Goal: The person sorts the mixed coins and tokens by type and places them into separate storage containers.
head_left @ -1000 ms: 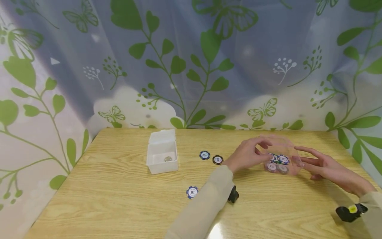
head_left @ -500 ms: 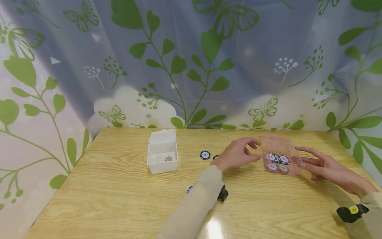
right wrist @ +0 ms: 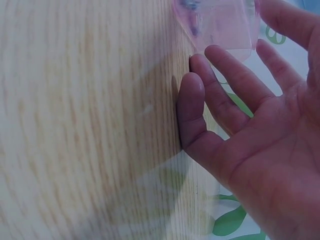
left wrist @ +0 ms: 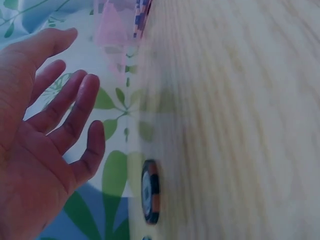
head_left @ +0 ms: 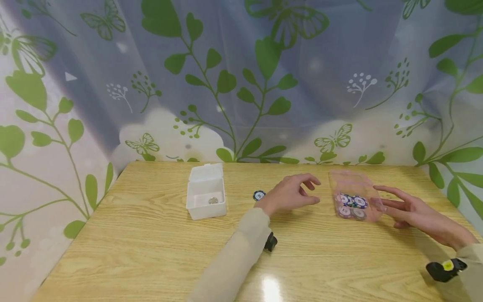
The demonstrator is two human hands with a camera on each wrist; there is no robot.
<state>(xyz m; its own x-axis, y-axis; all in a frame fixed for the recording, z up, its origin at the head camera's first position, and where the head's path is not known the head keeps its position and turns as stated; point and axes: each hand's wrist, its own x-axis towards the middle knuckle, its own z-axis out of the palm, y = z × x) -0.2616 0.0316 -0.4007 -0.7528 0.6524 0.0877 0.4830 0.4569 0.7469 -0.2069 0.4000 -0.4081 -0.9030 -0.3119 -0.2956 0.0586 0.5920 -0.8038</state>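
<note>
Several poker chips (head_left: 352,201) lie inside a clear pink plastic box (head_left: 371,216), whose lid stands raised at the back. My left hand (head_left: 288,195) hovers left of this box, holding nothing, its fingers loosely bent and apart. Under it, a black-and-orange poker chip (left wrist: 151,192) lies on the table in the left wrist view; the head view hides it behind the hand. A dark blue poker chip (head_left: 258,195) shows partly beside the left wrist. My right hand (head_left: 413,212) rests at the box's right side with fingers spread and relaxed, fingertips at its wall.
Left of centre, a white box (head_left: 205,212) stands with its lid raised and a small silvery disc (head_left: 213,201) inside. The wooden table (head_left: 143,235) ends at a patterned curtain (head_left: 241,84). My left forearm (head_left: 234,256) crosses the front of the table.
My left hand has drawn away leftward from the pink box, leaving the chips in it. Its forearm now covers the blue chip marked 10. The right hand stays in place.
</note>
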